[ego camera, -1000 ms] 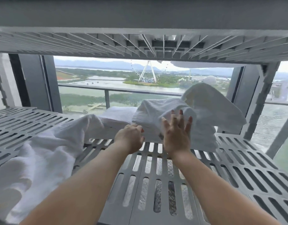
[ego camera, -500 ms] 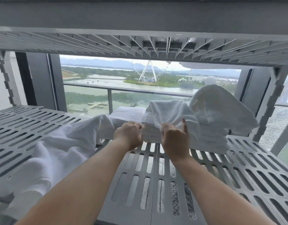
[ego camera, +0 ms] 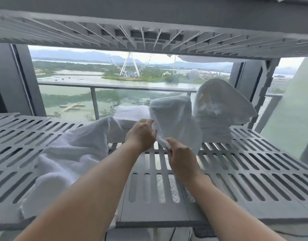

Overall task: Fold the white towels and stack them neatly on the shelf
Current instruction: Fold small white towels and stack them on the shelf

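A small white towel (ego camera: 174, 119) hangs lifted above the grey slotted shelf (ego camera: 236, 171). My left hand (ego camera: 141, 134) pinches its left edge, and my right hand (ego camera: 180, 159) grips its lower corner. Behind it a folded white towel (ego camera: 132, 113) lies flat at the back of the shelf. To the right a stack of folded towels (ego camera: 217, 134) carries a loose crumpled towel (ego camera: 221, 103) on top. A large unfolded white towel (ego camera: 62, 159) lies spread over the left part of the shelf and droops over its front edge.
Another grey shelf (ego camera: 149, 32) runs close overhead. A grey upright post (ego camera: 264, 87) stands at the back right. Behind the shelf is a glass window with a balcony railing (ego camera: 94, 101).
Both hands have taken the small towel off the pile and pulled it up and toward me. My right hand, flat against the towels a second ago, now grips a corner.
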Available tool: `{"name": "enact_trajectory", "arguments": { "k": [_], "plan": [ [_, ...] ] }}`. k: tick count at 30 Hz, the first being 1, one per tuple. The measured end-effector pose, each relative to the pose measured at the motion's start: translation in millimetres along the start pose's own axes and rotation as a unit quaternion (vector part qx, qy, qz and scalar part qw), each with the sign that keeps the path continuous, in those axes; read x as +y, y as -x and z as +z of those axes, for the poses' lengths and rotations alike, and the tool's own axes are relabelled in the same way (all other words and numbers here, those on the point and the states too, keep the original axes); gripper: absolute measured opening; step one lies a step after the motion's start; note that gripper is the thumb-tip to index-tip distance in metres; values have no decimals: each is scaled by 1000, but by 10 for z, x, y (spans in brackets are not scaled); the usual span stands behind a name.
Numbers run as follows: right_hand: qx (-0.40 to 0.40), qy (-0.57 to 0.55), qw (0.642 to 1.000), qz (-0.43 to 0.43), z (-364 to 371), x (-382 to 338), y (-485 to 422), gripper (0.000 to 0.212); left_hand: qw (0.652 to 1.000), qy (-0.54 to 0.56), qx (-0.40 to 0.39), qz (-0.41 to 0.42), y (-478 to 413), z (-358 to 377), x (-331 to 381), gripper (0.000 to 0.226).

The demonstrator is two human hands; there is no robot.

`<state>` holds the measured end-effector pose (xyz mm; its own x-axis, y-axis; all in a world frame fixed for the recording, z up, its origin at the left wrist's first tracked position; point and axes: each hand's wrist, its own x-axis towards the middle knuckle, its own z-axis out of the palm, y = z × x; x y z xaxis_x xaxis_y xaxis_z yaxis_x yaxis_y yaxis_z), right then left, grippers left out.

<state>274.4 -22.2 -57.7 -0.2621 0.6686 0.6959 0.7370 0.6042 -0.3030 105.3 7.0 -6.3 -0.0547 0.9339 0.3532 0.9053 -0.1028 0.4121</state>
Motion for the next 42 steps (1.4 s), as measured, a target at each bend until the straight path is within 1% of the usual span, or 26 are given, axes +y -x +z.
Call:
{"name": "enact_trajectory", "arguments": {
  "k": [5,9,11,13,15,18,20,23,25,27,29,30,33,35,36,38,40,42],
  "plan": [
    [-13,-11,1000,-9,-127,-157,204,15,1000,21,11,6,153,62,81,56],
    [-13,-10,1000,-9,-276,-166,354,16,998,53,17,-4,257,26,195,57],
    [-22,-19,999,-14,-382,-161,455,18,993,111,22,-34,305,25,260,57],
    [-36,-38,998,-18,-514,-153,577,20,980,178,26,-85,374,42,326,58],
    [-45,-66,997,-22,-663,-117,697,21,971,203,21,-126,479,88,394,60],
    [-54,-82,994,-38,-886,-82,868,20,973,162,0,-164,668,178,559,58],
    [-55,-93,993,-43,-993,-66,965,22,976,134,-15,-174,782,218,668,53],
    [-71,-109,991,-38,-1119,-36,1112,24,980,75,-17,-184,963,253,781,46],
    [-87,-130,987,-37,-1219,-22,1191,23,980,34,4,-198,1068,239,844,44],
    [-91,-142,985,-40,-1313,-10,1255,24,977,1,49,-209,1155,215,912,42],
    [-71,-140,987,-41,-1376,6,1305,29,975,-11,86,-204,1213,206,990,41],
    [-50,-138,988,-37,-1394,24,1321,32,976,-13,93,-194,1229,211,1029,40],
    [8,-125,992,-13,-1389,126,1315,42,983,-6,89,-158,1211,244,1149,38],
    [2,-106,994,19,-1327,229,1252,42,987,5,87,-138,1145,276,1210,39],
    [-13,-88,995,41,-1278,293,1214,42,987,13,90,-129,1098,290,1236,40],
    [-78,-76,989,101,-1169,415,1140,48,989,30,96,-112,990,311,1278,40],
    [-152,-127,967,161,-1083,490,1066,60,989,48,98,-95,872,323,1295,38],
    [-178,-190,948,185,-998,524,987,68,990,57,98,-84,752,326,1288,37]
  ]
}}
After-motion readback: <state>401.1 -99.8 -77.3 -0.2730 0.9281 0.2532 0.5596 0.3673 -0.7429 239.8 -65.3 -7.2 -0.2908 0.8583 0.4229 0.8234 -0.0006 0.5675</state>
